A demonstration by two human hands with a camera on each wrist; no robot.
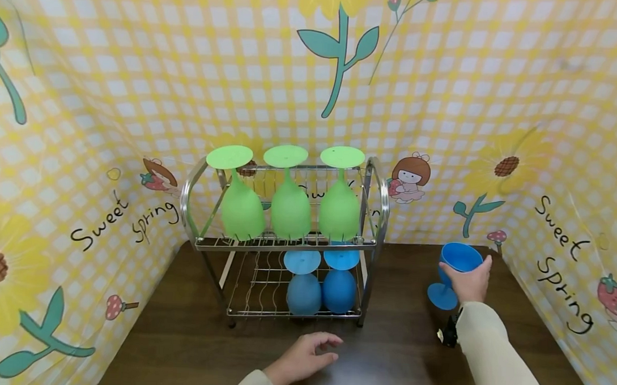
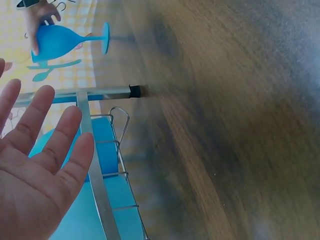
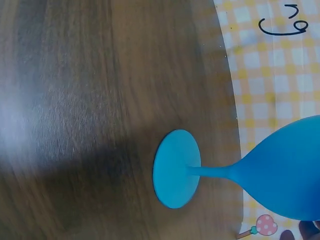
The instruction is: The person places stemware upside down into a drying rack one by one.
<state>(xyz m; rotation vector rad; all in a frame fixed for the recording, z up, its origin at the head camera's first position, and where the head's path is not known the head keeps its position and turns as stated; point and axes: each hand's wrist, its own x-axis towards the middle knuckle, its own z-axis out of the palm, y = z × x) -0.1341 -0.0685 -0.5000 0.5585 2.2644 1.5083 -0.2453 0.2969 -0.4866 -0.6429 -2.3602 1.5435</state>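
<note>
My right hand (image 1: pixel 471 280) grips a blue plastic goblet (image 1: pixel 456 259) round its bowl, on the right side of the table. The goblet is upright, and its round foot (image 3: pixel 176 170) shows close over the wood in the right wrist view. My left hand (image 1: pixel 305 356) holds nothing, fingers loosely spread, in front of the metal rack (image 1: pixel 286 247). On the rack's lower shelf, two blue goblets (image 1: pixel 339 291) stand upside down side by side at the right. Three green goblets (image 1: pixel 289 211) are upside down in a row on the upper shelf.
Wire dividers (image 1: pixel 264 281) line the left part of the lower shelf. A dark wooden table (image 1: pixel 180 346) lies under everything. Checked yellow cloth (image 1: pixel 444 106) with printed flowers surrounds it at the back and sides. A black wrist device (image 1: pixel 449 331) sits at the right cuff.
</note>
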